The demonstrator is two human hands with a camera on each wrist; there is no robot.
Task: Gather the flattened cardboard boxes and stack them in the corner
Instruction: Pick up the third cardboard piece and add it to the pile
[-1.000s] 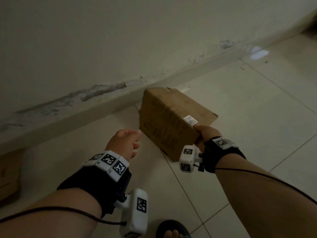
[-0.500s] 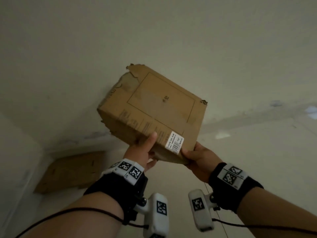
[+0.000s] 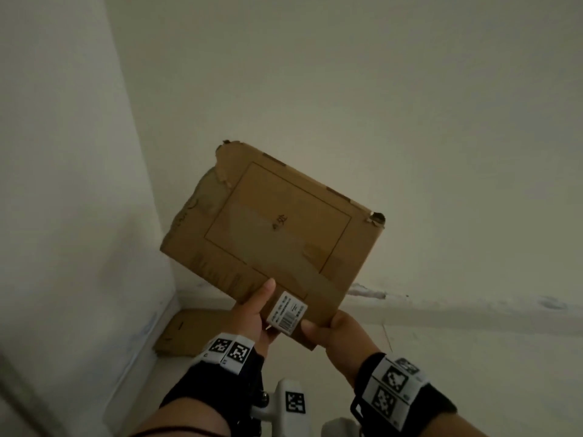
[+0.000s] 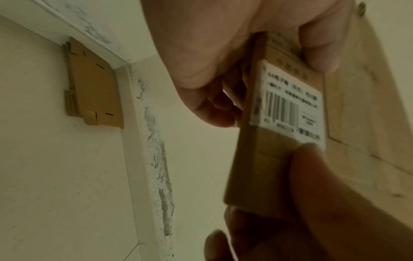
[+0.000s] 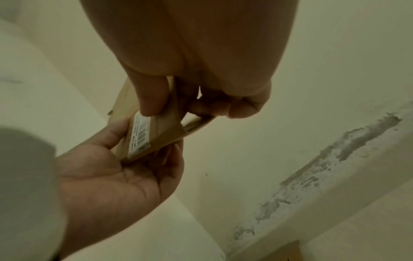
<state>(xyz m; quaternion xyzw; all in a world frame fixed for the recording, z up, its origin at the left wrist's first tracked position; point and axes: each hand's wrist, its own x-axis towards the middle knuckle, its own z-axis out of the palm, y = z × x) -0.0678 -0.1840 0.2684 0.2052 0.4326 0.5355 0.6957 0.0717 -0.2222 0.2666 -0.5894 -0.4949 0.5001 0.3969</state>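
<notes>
I hold a flattened brown cardboard box (image 3: 277, 228) up in front of the room corner, its torn edge at the top left. A white barcode label (image 3: 286, 312) sits on its near edge. My left hand (image 3: 252, 313) grips that edge with the thumb on top, beside the label (image 4: 292, 104). My right hand (image 3: 334, 329) pinches the same edge (image 5: 156, 134) just right of the label, thumb above and fingers below. Another flattened box (image 3: 186, 335) lies on the floor in the corner, below the held one, also seen in the left wrist view as a cardboard sheet (image 4: 93, 90).
Two pale walls meet at the corner (image 3: 176, 294), with a white skirting board (image 3: 441, 313) along the bottom. Paint is scuffed above the skirting (image 5: 312, 176). Pale floor tiles (image 3: 473, 357) spread out to the right.
The view has swung left towards the corner. The box, first gripped by my right hand alone near the floor, is now raised and flatter, with both hands on its near edge.
</notes>
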